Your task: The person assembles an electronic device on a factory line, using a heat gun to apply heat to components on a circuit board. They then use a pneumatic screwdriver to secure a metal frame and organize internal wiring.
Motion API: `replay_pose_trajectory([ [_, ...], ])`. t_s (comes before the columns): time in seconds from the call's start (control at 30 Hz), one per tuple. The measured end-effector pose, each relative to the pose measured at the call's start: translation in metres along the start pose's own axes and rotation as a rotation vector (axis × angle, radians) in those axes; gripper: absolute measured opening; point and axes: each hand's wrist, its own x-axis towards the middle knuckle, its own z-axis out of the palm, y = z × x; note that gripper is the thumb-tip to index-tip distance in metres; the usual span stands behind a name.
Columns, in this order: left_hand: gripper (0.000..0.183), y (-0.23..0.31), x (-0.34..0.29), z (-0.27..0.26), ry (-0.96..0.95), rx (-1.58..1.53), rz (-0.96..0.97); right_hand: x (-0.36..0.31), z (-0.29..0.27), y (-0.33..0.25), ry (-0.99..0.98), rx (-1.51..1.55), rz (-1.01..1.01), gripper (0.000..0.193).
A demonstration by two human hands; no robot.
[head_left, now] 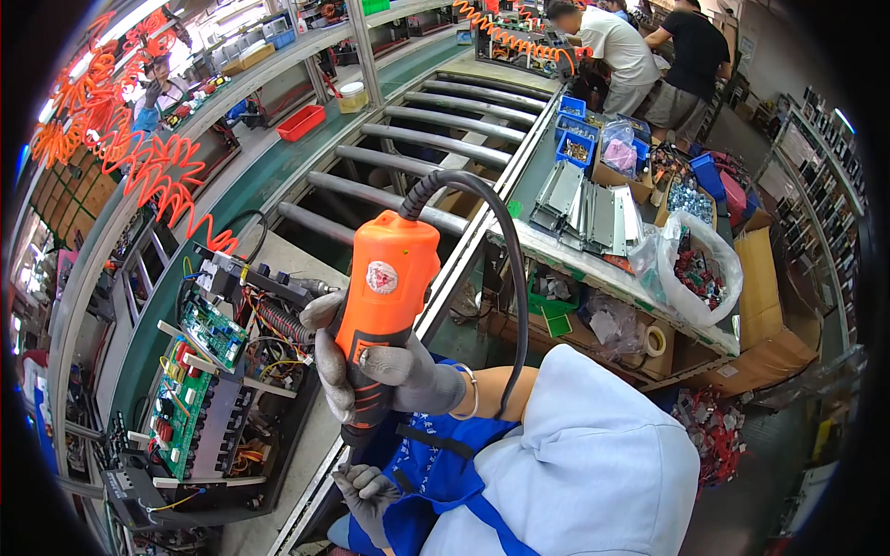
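Upright in front of me is an orange and black electric screwdriver [387, 278], its nose pointing down and a black cable looping from its top. My right hand [394, 371], in a grey glove, is closed around its lower body. Just below the nose, my left hand [368, 493], also gloved, has its fingers curled together by the tip; what they pinch, if anything, is too small to make out. To the left stands an opened black equipment case [269, 463] with a green circuit board [185, 408], wires and a ribbed hose exposed.
A roller conveyor [417, 139] runs ahead. Right of it, a bench carries metal brackets [589, 208], blue parts bins [575, 148] and a clear bag of parts [700, 273]. Orange coiled hoses [153, 176] hang at left. A red tray [301, 122] sits beyond; people [626, 46] work at the back.
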Motion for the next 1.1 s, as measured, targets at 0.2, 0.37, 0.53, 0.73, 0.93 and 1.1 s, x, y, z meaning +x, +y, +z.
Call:
replay_pose_trajectory([
  [0.2, 0.024, 0.0, -0.003, 0.004, 0.047, -0.015, 0.053, 0.002, 0.004, -0.003, 0.011, -0.014, -0.014, 0.063],
  [0.37, 0.021, -0.004, -0.002, 0.016, 0.106, -0.003, 0.034, 0.005, 0.005, 0.0, -0.012, -0.016, -0.039, 0.062],
  [0.53, 0.032, 0.008, -0.003, 0.006, -0.044, 0.15, -0.046, 0.007, 0.013, -0.002, 0.018, -0.003, -0.033, 0.059],
  [0.73, 0.048, -0.005, -0.004, 0.025, 0.037, 0.423, 0.06, 0.014, 0.022, -0.007, -0.032, -0.054, -0.148, 0.06],
  [0.93, 0.041, -0.018, 0.001, -0.004, 0.396, 0.467, 0.469, 0.036, 0.024, -0.019, -0.132, -0.104, -0.371, 0.063],
  [1.1, 0.046, 0.029, -0.018, -0.064, 0.21, 0.574, 0.328, 0.053, 0.03, -0.021, -0.179, -0.097, -0.385, 0.064],
])
